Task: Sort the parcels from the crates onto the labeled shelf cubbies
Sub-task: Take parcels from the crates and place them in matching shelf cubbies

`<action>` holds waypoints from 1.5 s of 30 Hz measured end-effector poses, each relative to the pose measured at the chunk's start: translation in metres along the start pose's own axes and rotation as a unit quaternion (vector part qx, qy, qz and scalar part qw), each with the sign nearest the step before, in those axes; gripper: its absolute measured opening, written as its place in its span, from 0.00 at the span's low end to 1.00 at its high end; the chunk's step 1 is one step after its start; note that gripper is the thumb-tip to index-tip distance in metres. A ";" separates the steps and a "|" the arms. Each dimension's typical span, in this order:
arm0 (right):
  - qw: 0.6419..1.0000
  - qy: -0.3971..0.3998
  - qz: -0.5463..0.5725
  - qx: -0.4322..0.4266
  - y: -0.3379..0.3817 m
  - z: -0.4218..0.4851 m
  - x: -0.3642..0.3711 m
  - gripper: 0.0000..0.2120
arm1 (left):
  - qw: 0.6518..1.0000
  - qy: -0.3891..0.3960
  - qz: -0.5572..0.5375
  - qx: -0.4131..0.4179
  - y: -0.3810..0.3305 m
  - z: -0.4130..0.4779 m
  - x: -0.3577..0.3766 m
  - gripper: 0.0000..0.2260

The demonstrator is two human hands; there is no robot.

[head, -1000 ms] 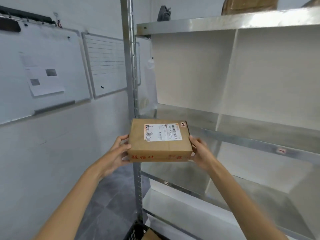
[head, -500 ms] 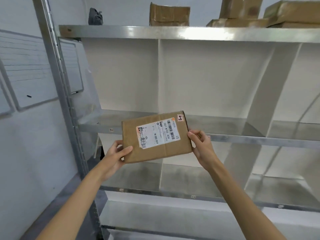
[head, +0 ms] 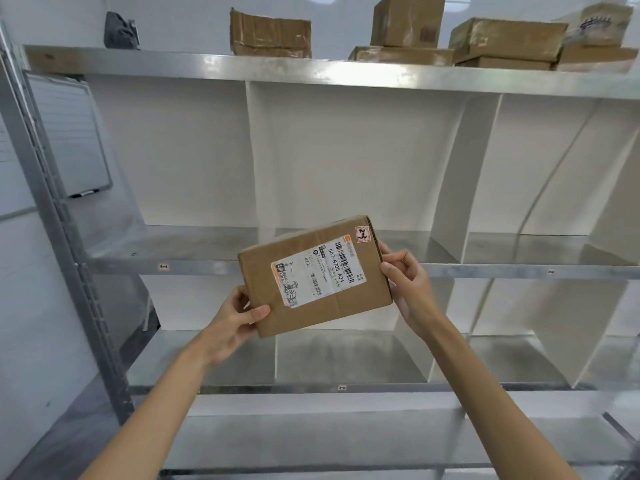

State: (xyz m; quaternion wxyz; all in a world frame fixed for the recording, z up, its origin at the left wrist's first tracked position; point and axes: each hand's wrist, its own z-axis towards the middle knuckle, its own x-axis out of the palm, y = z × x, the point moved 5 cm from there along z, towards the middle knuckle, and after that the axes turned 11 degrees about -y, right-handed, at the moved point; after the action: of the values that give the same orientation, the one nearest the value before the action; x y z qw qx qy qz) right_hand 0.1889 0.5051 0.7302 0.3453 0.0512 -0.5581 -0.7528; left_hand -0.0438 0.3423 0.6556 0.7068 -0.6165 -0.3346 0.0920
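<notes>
- Here, a flat brown cardboard parcel [head: 314, 277] is held up in the air in front of the galvanised metal shelf unit [head: 311, 269], at the height of the middle shelf's front edge.
- The parcel is tilted, its right end higher than its left, with its broad face turned toward the camera.
- A white printed shipping label [head: 320, 271] with barcodes covers much of that face; a small red-and-white sticker [head: 362, 234] sits at the upper right corner.
- The left grip [head: 235, 320] holds the parcel's lower left corner, thumb pressed on the front face and fingers curled behind it.
- The right grip [head: 408, 282] pinches the right edge, with the thumb at the front and the fingers bent round the side.
- Behind the parcel, upright white divider panels [head: 263, 150] split the shelves into cubbies; the parcel lies in front of the second cubby from the left.
- Small tags [head: 163, 266] are stuck on the shelves' front edges; their writing is too small to read.
- On the top shelf stand several worn brown cardboard boxes [head: 270, 32], some stacked, and a dark grey object [head: 119, 31] at the far left.
- A whiteboard with ruled lines [head: 65, 133] hangs on the wall left of the shelf unit.
</notes>
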 end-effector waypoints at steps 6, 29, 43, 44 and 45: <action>1.000 -0.004 0.014 -0.006 0.006 0.002 -0.019 0.08 | 1.000 0.007 -0.024 0.009 0.005 -0.004 0.024 0.45; 0.998 -0.015 0.023 0.065 -0.004 -0.007 -0.046 0.33 | 0.995 0.026 0.093 0.032 0.009 -0.015 0.074 0.57; 0.997 0.030 -0.027 0.062 0.013 -0.011 -0.041 0.45 | 0.950 0.090 0.271 0.130 -0.007 -0.038 0.115 0.35; 0.997 0.032 -0.028 0.062 0.013 -0.011 -0.040 0.45 | 0.950 0.094 0.269 0.128 -0.006 -0.039 0.117 0.34; 0.997 0.033 -0.028 0.062 0.013 -0.011 -0.040 0.45 | 0.951 0.100 0.263 0.127 -0.005 -0.040 0.118 0.33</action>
State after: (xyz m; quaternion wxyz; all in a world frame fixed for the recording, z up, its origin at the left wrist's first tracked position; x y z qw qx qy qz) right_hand 0.2302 0.5169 0.7253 0.3383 0.1125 -0.5902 -0.7242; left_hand 0.0675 0.3733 0.7024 0.7597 -0.5939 -0.0737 0.2544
